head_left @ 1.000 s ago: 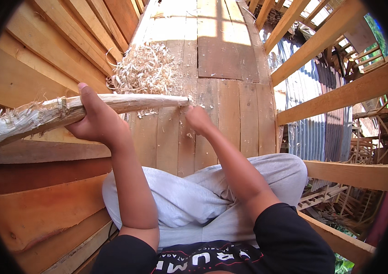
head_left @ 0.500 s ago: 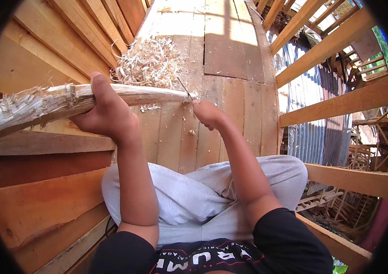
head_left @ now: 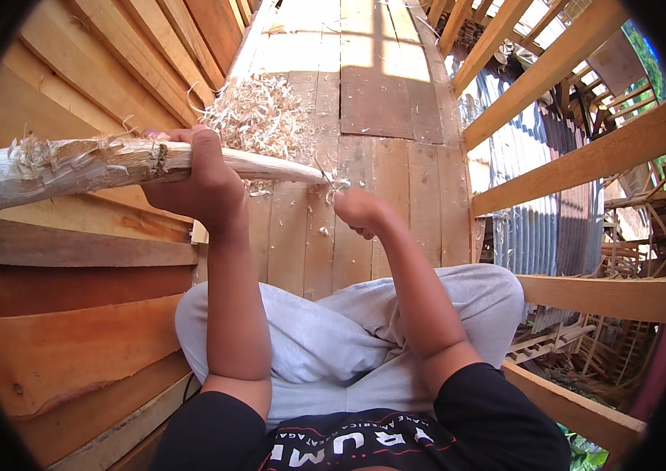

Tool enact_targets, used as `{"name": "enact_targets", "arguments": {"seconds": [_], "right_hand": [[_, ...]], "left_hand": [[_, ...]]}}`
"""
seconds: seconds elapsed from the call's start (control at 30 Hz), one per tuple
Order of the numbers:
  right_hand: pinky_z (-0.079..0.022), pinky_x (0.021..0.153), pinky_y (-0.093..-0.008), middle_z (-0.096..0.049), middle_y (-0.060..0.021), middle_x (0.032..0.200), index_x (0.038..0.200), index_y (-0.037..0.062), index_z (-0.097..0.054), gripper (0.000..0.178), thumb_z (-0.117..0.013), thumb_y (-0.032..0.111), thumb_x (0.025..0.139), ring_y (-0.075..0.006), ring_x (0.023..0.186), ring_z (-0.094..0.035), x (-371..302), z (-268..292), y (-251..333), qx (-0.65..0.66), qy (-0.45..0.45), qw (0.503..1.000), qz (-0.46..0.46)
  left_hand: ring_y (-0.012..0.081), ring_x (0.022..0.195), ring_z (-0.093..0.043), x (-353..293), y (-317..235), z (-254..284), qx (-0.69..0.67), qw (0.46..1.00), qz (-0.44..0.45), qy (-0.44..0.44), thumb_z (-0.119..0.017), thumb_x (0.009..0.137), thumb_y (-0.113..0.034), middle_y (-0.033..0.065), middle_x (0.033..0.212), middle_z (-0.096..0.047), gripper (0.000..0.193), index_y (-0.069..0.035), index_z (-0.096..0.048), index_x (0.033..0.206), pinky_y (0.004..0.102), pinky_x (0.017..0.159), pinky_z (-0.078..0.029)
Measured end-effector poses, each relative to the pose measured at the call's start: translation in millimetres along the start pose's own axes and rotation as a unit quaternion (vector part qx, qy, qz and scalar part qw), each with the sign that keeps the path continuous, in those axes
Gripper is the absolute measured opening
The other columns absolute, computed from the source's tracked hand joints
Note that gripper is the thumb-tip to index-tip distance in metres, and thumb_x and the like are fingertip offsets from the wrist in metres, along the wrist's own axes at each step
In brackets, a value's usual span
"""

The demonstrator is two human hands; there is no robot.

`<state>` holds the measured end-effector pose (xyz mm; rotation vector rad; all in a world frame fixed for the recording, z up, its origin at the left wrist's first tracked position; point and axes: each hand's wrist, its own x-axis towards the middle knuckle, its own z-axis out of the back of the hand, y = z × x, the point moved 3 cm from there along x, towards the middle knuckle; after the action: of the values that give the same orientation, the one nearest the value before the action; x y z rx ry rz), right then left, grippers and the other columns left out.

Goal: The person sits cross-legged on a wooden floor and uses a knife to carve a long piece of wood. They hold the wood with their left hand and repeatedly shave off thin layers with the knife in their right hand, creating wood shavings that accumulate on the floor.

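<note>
A long, pale, peeled wooden stick (head_left: 82, 166) crosses in front of me from the left edge toward the middle. Frayed bark fibres cling to its thicker left part, and the right end tapers. My left hand (head_left: 206, 184) is wrapped around the stick, thumb on top. At the tapered tip, my right hand (head_left: 360, 210) is closed on a knife, whose thin blade (head_left: 322, 169) shows beyond the fist, slanting up and left against or very near the tip. The fist hides the knife's handle.
A pile of curled wood shavings (head_left: 258, 118) lies on the plank floor (head_left: 286, 243) beyond the stick. Stacked boards (head_left: 74, 345) line my left side. Wooden railing bars (head_left: 584, 180) run along the right, with corrugated metal sheets (head_left: 533, 196) beyond them. My crossed legs are close below.
My left hand and the stick's rough section have shifted to the right. My right hand, with the knife, has moved slightly right and nearer, staying at the tip.
</note>
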<state>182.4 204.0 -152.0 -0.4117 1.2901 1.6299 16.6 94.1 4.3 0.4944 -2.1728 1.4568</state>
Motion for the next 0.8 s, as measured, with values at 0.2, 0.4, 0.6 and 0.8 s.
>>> {"name": "enact_targets", "arguments": {"seconds": [0.2, 0.4, 0.6, 0.8], "right_hand": [[-0.029, 0.039, -0.0352, -0.041, -0.0030, 0.058, 0.091, -0.0044, -0.050, 0.032, -0.038, 0.025, 0.097, -0.0125, 0.046, -0.036, 33, 4, -2, 0.025, -0.007, 0.999, 0.036], [-0.037, 0.041, -0.0384, -0.047, -0.0087, 0.059, 0.084, -0.0057, -0.053, 0.037, -0.038, 0.026, 0.096, -0.0186, 0.045, -0.044, 16, -4, -4, 0.008, -0.004, 1.000, 0.030], [-0.040, 0.043, -0.0401, -0.050, -0.0112, 0.059, 0.082, -0.0050, -0.051, 0.037, -0.035, 0.025, 0.097, -0.0216, 0.047, -0.049, 45, -2, -15, -0.009, -0.004, 1.000, 0.027], [-0.028, 0.038, -0.0362, -0.041, -0.0042, 0.054, 0.075, 0.0005, -0.050, 0.016, -0.044, 0.012, 0.085, -0.0140, 0.044, -0.035, 26, -8, -21, 0.065, -0.019, 0.998, 0.008]], "left_hand": [[0.0148, 0.057, -0.053, -7, -2, -3, -0.012, 0.999, 0.041, 0.033, -0.058, 0.073, 0.002, 0.0059, 0.065, -0.050, 0.021, -0.002, -0.044, 0.089, 0.0321, 0.058, -0.051], [0.0144, 0.056, -0.051, -3, -7, 0, -0.029, 0.999, 0.031, 0.029, -0.057, 0.073, 0.005, 0.0050, 0.068, -0.049, 0.024, 0.000, -0.044, 0.092, 0.0309, 0.057, -0.050], [0.0117, 0.063, -0.052, -19, -14, -13, -0.016, 0.999, 0.009, 0.048, -0.059, 0.073, 0.002, 0.0036, 0.068, -0.051, 0.014, -0.002, -0.047, 0.078, 0.0259, 0.063, -0.048], [0.0149, 0.058, -0.053, -10, -1, -3, -0.039, 0.997, 0.010, 0.073, -0.057, 0.074, 0.006, 0.0074, 0.071, -0.054, 0.025, -0.001, -0.043, 0.094, 0.0301, 0.058, -0.050]]}}
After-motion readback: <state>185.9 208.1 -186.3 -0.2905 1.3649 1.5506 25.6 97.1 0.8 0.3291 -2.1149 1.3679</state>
